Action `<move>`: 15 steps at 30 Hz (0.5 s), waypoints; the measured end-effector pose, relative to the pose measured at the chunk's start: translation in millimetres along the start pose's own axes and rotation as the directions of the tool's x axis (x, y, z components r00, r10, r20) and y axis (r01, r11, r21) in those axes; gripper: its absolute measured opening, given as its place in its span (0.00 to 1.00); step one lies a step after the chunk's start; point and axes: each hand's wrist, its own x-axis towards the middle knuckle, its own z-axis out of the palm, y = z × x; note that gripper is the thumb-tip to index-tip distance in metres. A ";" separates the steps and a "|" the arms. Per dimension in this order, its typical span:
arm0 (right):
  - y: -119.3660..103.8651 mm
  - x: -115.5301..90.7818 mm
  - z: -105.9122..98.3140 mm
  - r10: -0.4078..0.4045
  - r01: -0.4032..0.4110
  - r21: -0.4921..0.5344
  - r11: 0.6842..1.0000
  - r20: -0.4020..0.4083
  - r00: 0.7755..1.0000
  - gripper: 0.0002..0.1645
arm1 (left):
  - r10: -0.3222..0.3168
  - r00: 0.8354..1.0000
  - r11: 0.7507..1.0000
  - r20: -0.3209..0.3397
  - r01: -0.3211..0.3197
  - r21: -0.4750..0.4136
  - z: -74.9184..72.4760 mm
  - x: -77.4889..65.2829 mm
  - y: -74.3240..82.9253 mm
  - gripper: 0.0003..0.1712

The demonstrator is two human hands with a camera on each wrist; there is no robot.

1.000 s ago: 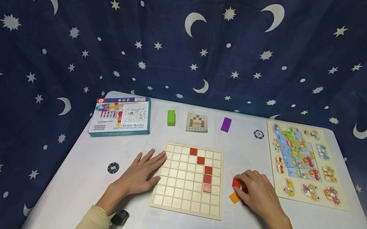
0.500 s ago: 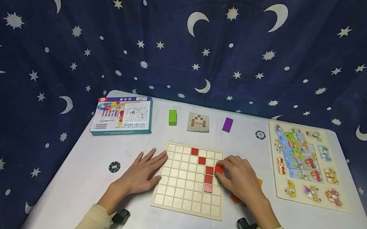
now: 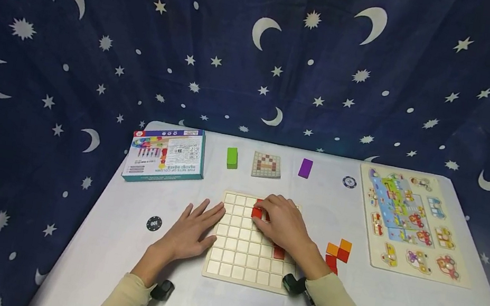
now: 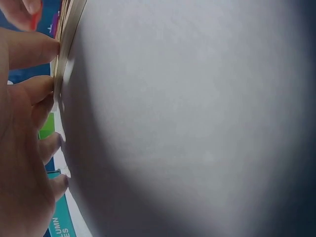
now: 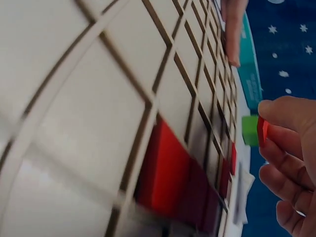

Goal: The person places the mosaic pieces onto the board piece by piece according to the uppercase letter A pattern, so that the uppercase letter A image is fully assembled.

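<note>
A wooden grid board (image 3: 233, 258) lies in front of me in the head view. Between thumb and forefinger, my right hand (image 3: 284, 223) pinches a red square tile (image 5: 263, 131) over the board's upper middle. Several red tiles sit in the grid's cells; one red tile (image 3: 279, 253) shows below the right hand, which covers others. My left hand (image 3: 188, 235) lies with fingers spread and extended, its fingertips at the board's left edge. To the right of the board is a small group of loose orange tiles (image 3: 346, 245) and red tiles (image 3: 331, 263).
Behind the board stand a green block (image 3: 232, 158), a patterned grid card (image 3: 266, 164) and a purple block (image 3: 305, 168). A boxed set (image 3: 167, 157) is at back left, a picture puzzle board (image 3: 440, 259) at right. Black chip (image 3: 154, 223) and another chip (image 3: 349, 182) lie flat.
My right hand has picked up a red tile from the loose group and carried it leftward over the board. My left hand has stayed at the board's edge.
</note>
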 end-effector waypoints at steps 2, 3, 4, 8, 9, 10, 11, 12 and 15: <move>-3.4 7.1 5.8 -0.006 0.006 -0.010 1.000 0.011 1.000 0.20 | -0.007 1.000 1.000 0.012 0.007 -0.005 0.1 -0.3 -0.6 0.41; -4.9 10.3 8.2 -0.008 0.008 -0.014 1.000 0.019 1.000 0.19 | -0.010 1.000 1.000 0.018 0.010 -0.006 0.0 -0.3 -0.6 0.42; -6.2 13.1 10.5 -0.010 0.010 -0.018 1.000 0.027 1.000 0.19 | -0.012 1.000 1.000 0.023 0.012 -0.008 0.0 -0.4 -0.6 0.42; -10.1 20.4 16.3 -0.015 0.016 -0.030 0.999 0.054 0.998 0.18 | -0.006 1.000 1.000 0.018 0.007 -0.013 0.2 -0.4 -0.4 0.42; -10.7 21.4 17.4 -0.014 0.016 -0.033 0.999 0.060 0.998 0.17 | -0.006 1.000 1.000 0.017 0.006 -0.013 0.0 -0.3 -0.1 0.42; -11.2 21.9 18.3 -0.010 0.013 -0.037 0.999 0.065 0.998 0.17 | -0.006 1.000 1.000 0.015 0.006 -0.014 -0.1 -0.2 0.0 0.42; -11.6 22.2 19.1 -0.007 0.010 -0.042 0.999 0.069 0.998 0.17 | -0.007 1.000 1.000 0.015 0.007 -0.013 -0.3 -0.2 0.2 0.42; -11.7 22.4 19.8 -0.003 0.007 -0.046 0.999 0.075 0.997 0.17 | -0.007 1.000 1.000 0.014 0.007 -0.013 -0.6 -0.2 0.3 0.42; -12.3 22.6 21.4 -0.003 0.007 -0.061 0.998 0.075 0.997 0.17 | -0.013 1.000 1.000 0.016 0.013 -0.009 -1.2 -0.4 -0.3 0.42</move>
